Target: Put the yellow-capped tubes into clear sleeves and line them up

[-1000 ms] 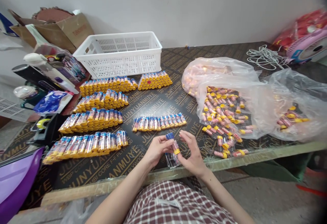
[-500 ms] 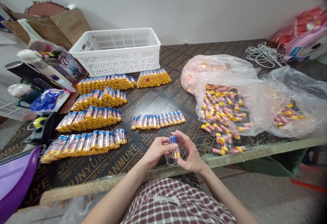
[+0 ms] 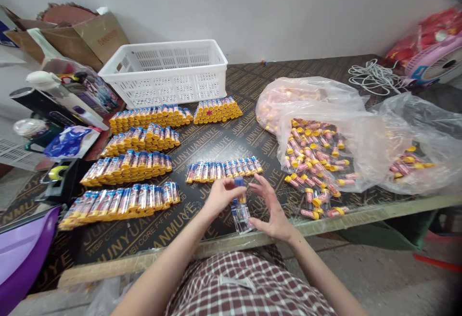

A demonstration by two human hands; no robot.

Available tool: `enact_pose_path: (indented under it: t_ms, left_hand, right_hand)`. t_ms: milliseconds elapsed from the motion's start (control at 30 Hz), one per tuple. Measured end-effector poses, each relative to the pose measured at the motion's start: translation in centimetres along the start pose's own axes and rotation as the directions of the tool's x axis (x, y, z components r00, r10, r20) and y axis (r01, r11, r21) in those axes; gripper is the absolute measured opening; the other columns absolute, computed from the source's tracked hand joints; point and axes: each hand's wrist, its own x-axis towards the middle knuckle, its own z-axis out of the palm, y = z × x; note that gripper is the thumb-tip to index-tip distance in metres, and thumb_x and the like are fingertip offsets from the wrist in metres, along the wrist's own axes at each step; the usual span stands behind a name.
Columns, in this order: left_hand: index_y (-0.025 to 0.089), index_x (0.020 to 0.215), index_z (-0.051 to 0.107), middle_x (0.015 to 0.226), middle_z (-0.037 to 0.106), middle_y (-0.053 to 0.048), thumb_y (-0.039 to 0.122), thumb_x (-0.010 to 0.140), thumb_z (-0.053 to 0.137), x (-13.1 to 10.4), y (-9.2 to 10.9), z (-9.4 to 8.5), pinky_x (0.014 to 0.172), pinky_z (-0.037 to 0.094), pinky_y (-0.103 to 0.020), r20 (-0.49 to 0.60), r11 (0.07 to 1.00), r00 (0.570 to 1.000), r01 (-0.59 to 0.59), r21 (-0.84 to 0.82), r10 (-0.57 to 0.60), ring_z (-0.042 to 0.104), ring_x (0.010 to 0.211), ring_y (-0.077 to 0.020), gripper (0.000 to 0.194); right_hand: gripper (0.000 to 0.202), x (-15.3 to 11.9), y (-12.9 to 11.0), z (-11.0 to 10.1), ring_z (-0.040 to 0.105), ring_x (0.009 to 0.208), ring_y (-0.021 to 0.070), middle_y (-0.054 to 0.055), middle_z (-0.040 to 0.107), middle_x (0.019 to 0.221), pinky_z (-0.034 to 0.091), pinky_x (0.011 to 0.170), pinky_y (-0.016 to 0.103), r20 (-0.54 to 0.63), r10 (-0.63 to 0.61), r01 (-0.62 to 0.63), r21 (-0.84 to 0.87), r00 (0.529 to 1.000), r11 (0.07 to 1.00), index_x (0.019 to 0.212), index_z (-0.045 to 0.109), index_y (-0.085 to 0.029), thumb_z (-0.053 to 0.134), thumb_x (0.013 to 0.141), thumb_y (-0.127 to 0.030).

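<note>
My left hand (image 3: pixel 223 197) pinches a small capped tube (image 3: pixel 239 182) with a blue end, held upright near the table's front edge. My right hand (image 3: pixel 271 208) is just right of it, fingers spread and curved, apart from the tube. Below the tube, between both hands, lie transparent printed plastic pieces (image 3: pixel 240 216); their exact kind is hard to make out. Just beyond my hands is a short row of tubes (image 3: pixel 224 169) with blue and yellow ends. To the right, loose yellow-capped tubes (image 3: pixel 316 198) spill from a plastic bag (image 3: pixel 364 147).
Stacked rows of tubes (image 3: pixel 124 199) fill the left of the table. A white basket (image 3: pixel 173 82) stands behind them. A black tape dispenser (image 3: pixel 63 181) and a purple bin (image 3: pixel 27 258) are at far left. A white cable (image 3: pixel 375 76) and pink fan (image 3: pixel 433 63) sit back right.
My left hand has moved the tube slightly up and away from me. My right hand has come off the tube and its fingers have spread. The printed pieces underneath show more.
</note>
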Motion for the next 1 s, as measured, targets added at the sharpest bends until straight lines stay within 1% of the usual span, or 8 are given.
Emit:
enact_pose_path:
  t_ms: [67, 167, 367, 500, 567, 700, 833, 1000]
  left_hand:
    - [0.013, 0.067, 0.065, 0.062, 0.064, -0.004, 0.034, 0.068, 0.066, 2.1, 0.6, -1.0, 0.062, 0.042, -0.026, -0.150, 0.932, 0.982, -0.053, 0.358, 0.114, 0.057, 0.061, -0.0169, 0.021]
    - [0.014, 0.087, 0.067, 0.072, 0.067, -0.007, 0.030, 0.071, 0.062, 4.8, 1.3, -2.0, 0.064, 0.040, -0.029, -0.256, 0.661, 0.936, 0.035, 0.750, 0.240, 0.060, 0.068, -0.0221, 0.024]
    - [0.014, 0.117, 0.053, 0.091, 0.066, -0.014, 0.034, 0.079, 0.057, 6.3, 1.2, -2.1, 0.079, 0.038, -0.037, -0.198, 0.292, 0.927, 0.103, 0.951, 0.318, 0.060, 0.090, -0.0305, 0.043]
    - [0.017, 0.110, 0.057, 0.100, 0.062, -0.013, 0.035, 0.085, 0.051, 4.0, 0.4, -1.2, 0.083, 0.036, -0.036, -0.159, 0.323, 0.878, 0.006, 0.946, 0.452, 0.055, 0.097, -0.0277, 0.032]
    - [0.018, 0.097, 0.063, 0.092, 0.062, -0.011, 0.037, 0.087, 0.047, 2.2, -0.5, -0.4, 0.078, 0.037, -0.033, -0.091, 0.352, 0.901, -0.071, 0.933, 0.424, 0.056, 0.090, -0.0251, 0.026]
    - [0.018, 0.080, 0.065, 0.078, 0.061, -0.008, 0.037, 0.079, 0.061, -0.9, -3.4, 1.0, 0.065, 0.035, -0.031, 0.066, 0.446, 0.982, -0.140, 0.884, 0.178, 0.057, 0.076, -0.0241, 0.019]
    - [0.019, 0.077, 0.064, 0.077, 0.062, -0.004, 0.023, 0.077, 0.062, -1.9, -5.8, 1.4, 0.063, 0.035, -0.029, -0.001, 0.595, 0.986, -0.101, 0.797, 0.169, 0.057, 0.073, -0.0208, 0.005]
    - [0.019, 0.076, 0.066, 0.076, 0.065, -0.003, 0.023, 0.082, 0.056, -1.9, -6.1, 1.2, 0.068, 0.038, -0.028, 0.018, 0.539, 0.991, -0.089, 0.838, 0.134, 0.058, 0.076, -0.0184, 0.013]
  right_hand:
    - [0.087, 0.1, 0.3, -0.6, 0.043, 0.125, 0.0257, 0.009, 0.024, 0.149, 0.036, 0.106, 0.048, -0.069, 0.031, -0.033, -0.032, 0.997, 0.999, 0.144, 0.013, -0.030, 0.065, 0.074, -0.026]
    - [0.079, 0.1, 0.6, -1.2, 0.047, 0.120, 0.0240, 0.009, 0.032, 0.144, 0.039, 0.102, 0.046, -0.145, 0.062, -0.077, -0.102, 0.988, 0.992, 0.143, 0.018, -0.030, 0.062, 0.078, -0.027]
    - [0.043, 0.4, 2.6, -3.8, 0.046, 0.120, 0.0249, 0.009, 0.042, 0.136, 0.039, 0.101, 0.044, -0.226, 0.021, -0.130, -0.481, 0.974, 0.867, 0.125, 0.049, -0.025, 0.056, 0.083, -0.028]
    - [0.031, 0.6, 5.6, -7.4, 0.053, 0.100, 0.0266, 0.010, 0.059, 0.106, 0.044, 0.088, 0.043, -0.267, 0.043, -0.247, -0.806, 0.963, 0.538, 0.113, 0.059, -0.020, 0.053, 0.083, -0.026]
    - [0.029, 0.6, 6.9, -9.0, 0.052, 0.091, 0.0294, 0.013, 0.061, 0.094, 0.044, 0.080, 0.045, -0.265, 0.074, -0.268, -0.841, 0.961, 0.470, 0.108, 0.062, -0.016, 0.055, 0.082, -0.026]
    - [0.020, 0.8, 8.2, -10.1, 0.053, 0.081, 0.0277, 0.012, 0.060, 0.083, 0.043, 0.072, 0.039, -0.200, 0.106, -0.226, -0.859, 0.974, 0.460, 0.096, 0.065, -0.015, 0.055, 0.081, -0.023]
    - [0.017, 1.0, 7.8, -9.0, 0.056, 0.082, 0.0236, 0.009, 0.060, 0.085, 0.044, 0.073, 0.034, -0.149, 0.108, -0.183, -0.855, 0.983, 0.485, 0.090, 0.064, -0.016, 0.048, 0.086, -0.022]
    - [0.024, 1.2, 6.5, -7.6, 0.058, 0.084, 0.0236, 0.010, 0.059, 0.094, 0.045, 0.069, 0.032, -0.226, 0.134, -0.262, -0.868, 0.965, 0.422, 0.101, 0.060, -0.016, 0.054, 0.085, -0.033]
